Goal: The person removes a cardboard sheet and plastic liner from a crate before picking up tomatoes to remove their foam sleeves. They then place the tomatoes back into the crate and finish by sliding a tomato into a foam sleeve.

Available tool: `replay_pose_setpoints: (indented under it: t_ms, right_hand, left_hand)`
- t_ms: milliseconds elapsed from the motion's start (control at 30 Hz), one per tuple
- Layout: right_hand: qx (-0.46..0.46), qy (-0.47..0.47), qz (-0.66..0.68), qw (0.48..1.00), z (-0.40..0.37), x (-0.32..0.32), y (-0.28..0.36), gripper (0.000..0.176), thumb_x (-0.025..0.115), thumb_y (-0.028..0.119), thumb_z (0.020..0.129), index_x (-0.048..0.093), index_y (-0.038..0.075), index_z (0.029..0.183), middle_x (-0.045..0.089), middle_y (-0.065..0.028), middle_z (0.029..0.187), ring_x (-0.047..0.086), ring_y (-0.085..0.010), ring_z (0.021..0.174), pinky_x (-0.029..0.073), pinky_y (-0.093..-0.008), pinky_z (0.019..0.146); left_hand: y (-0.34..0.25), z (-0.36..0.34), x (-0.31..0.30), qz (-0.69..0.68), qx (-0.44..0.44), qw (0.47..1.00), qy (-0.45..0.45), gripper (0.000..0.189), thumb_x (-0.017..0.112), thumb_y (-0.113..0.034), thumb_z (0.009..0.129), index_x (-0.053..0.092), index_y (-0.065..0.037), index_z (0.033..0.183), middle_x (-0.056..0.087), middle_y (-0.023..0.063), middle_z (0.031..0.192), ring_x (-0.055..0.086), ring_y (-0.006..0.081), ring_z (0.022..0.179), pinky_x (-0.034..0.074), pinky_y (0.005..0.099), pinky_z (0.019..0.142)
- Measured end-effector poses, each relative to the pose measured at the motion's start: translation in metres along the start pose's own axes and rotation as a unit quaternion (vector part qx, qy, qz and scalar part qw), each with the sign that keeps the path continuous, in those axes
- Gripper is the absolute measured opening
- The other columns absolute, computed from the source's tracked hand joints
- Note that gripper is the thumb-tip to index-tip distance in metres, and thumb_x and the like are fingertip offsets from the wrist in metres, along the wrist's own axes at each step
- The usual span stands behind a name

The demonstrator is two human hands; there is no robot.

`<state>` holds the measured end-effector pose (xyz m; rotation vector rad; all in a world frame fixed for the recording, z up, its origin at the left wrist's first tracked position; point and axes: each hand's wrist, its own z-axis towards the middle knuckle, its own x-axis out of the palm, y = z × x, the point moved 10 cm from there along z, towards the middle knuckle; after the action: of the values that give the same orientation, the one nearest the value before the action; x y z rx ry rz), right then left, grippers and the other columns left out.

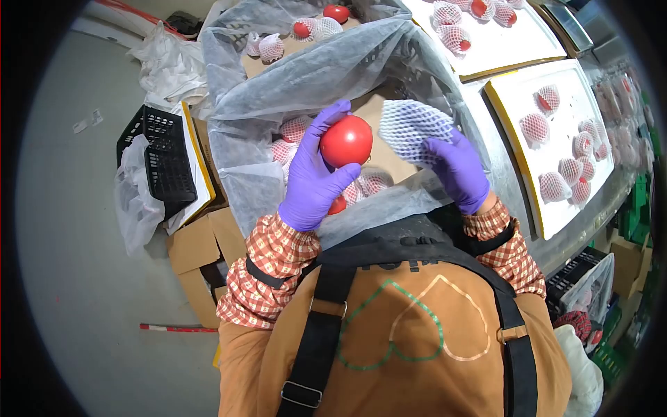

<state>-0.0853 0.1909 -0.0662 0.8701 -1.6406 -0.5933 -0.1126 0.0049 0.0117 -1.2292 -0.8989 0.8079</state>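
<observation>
My left hand (311, 174), in a purple glove, grips a smooth red tomato (347, 142) between thumb and fingers. A white foam net sleeve (415, 131) is pinched in my gloved right hand (458, 169), just right of the tomato and apart from it. The sleeve looks flattened, its wide end toward the tomato. Both hands are over a crate lined with translucent plastic sheet (313, 104). Inside it, several net-wrapped tomatoes (375, 181) lie below my hands, and a piece of brown cardboard (396, 158) shows. My left hand partly hides the tomatoes beneath it.
Beyond stands another lined crate with a bare tomato (336, 13) and wrapped ones. To the right, white trays (514, 139) hold several wrapped tomatoes. A black plastic crate (161, 156) and an open cardboard box (201, 243) sit at the left. Packed goods (618, 104) line the far right.
</observation>
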Motion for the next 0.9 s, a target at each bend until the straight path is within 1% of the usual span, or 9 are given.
replay_pose_setpoints:
  t_ms: [100,200,300,500,567,633,700,767,900]
  right_hand:
    - [0.002,0.04,-0.072,0.997,-0.007,0.03,-0.007,0.042,0.057,0.007,0.09,0.048,-0.002,0.131,0.059,-0.0083,0.121,0.058,-0.0149,0.107,0.046,-0.029,0.095]
    - [-0.023,0.07,-0.099,0.992,-0.016,0.065,0.006,0.056,0.066,0.01,0.086,0.042,0.0,0.135,0.055,-0.0076,0.127,0.055,-0.0139,0.111,0.043,-0.0292,0.097]
    - [-0.022,0.054,-0.101,0.993,-0.017,0.066,0.009,0.053,0.066,0.012,0.085,0.045,-0.002,0.131,0.056,-0.0091,0.124,0.055,-0.0155,0.111,0.043,-0.0301,0.097]
    - [0.026,0.085,0.1,0.991,-0.019,0.047,0.015,0.057,0.067,0.016,0.085,0.042,-0.003,0.133,0.055,-0.0127,0.125,0.056,-0.0207,0.114,0.046,-0.0336,0.098]
    - [0.082,0.106,0.196,0.971,-0.022,0.041,0.006,0.054,0.064,0.015,0.086,0.042,-0.003,0.132,0.054,-0.0145,0.126,0.058,-0.0231,0.113,0.048,-0.0371,0.098]
    - [0.081,0.111,0.223,0.965,-0.023,0.036,0.004,0.052,0.063,0.015,0.087,0.043,-0.003,0.132,0.054,-0.0161,0.126,0.059,-0.0246,0.112,0.051,-0.0393,0.096]
    - [0.121,0.125,0.25,0.952,-0.025,0.033,-0.003,0.05,0.062,0.015,0.088,0.044,-0.002,0.132,0.056,-0.0144,0.125,0.06,-0.0225,0.11,0.052,-0.0363,0.094]
    - [0.128,0.108,0.213,0.962,-0.023,0.018,-0.011,0.054,0.061,0.017,0.088,0.04,0.0,0.135,0.054,-0.0155,0.128,0.059,-0.0249,0.112,0.053,-0.0386,0.092]
    - [0.146,0.109,0.131,0.975,-0.024,0.004,-0.001,0.063,0.062,0.018,0.085,0.035,0.0,0.139,0.053,-0.0166,0.13,0.058,-0.0267,0.115,0.052,-0.0412,0.093]
  left_hand:
    - [-0.011,0.002,0.007,0.098,0.049,0.994,-0.015,0.078,0.069,0.003,0.072,0.032,-0.002,0.141,0.036,0.0125,0.145,0.04,0.0254,0.13,0.035,0.0363,0.108]
    - [-0.02,0.003,0.027,0.23,0.1,0.968,0.002,0.085,0.07,0.003,0.071,0.027,-0.002,0.145,0.035,0.014,0.145,0.039,0.0269,0.131,0.033,0.0361,0.109]
    - [-0.017,0.001,0.04,0.279,0.115,0.953,0.002,0.089,0.071,0.002,0.072,0.024,-0.003,0.147,0.034,0.0144,0.146,0.038,0.0276,0.132,0.032,0.0362,0.109]
    - [-0.005,0.011,0.014,0.103,0.075,0.99,-0.057,0.075,0.067,-0.01,0.084,0.025,-0.001,0.145,0.038,0.0173,0.141,0.041,0.0271,0.13,0.031,0.0369,0.109]
    - [0.041,0.012,-0.001,-0.086,-0.123,0.985,-0.088,0.061,0.057,-0.02,0.093,0.029,0.001,0.143,0.045,0.0152,0.136,0.046,0.0234,0.125,0.036,0.0344,0.106]
    - [0.057,0.009,0.008,-0.012,-0.165,0.986,-0.038,0.049,0.047,-0.026,0.099,0.036,0.001,0.138,0.051,0.0131,0.129,0.053,0.0214,0.117,0.043,0.0336,0.101]
    - [0.09,0.0,0.046,-0.28,-0.284,0.917,0.024,0.043,0.045,-0.025,0.1,0.042,0.0,0.134,0.054,0.0111,0.127,0.056,0.0203,0.113,0.048,0.0343,0.096]
    - [0.093,0.002,0.062,-0.302,-0.295,0.905,0.047,0.043,0.044,-0.029,0.099,0.045,-0.001,0.132,0.054,0.01,0.127,0.057,0.0212,0.113,0.05,0.0353,0.095]
    - [0.086,0.02,0.066,-0.258,-0.249,0.933,0.037,0.041,0.051,-0.012,0.093,0.045,0.0,0.132,0.057,0.0079,0.12,0.058,0.0161,0.106,0.049,0.03,0.091]
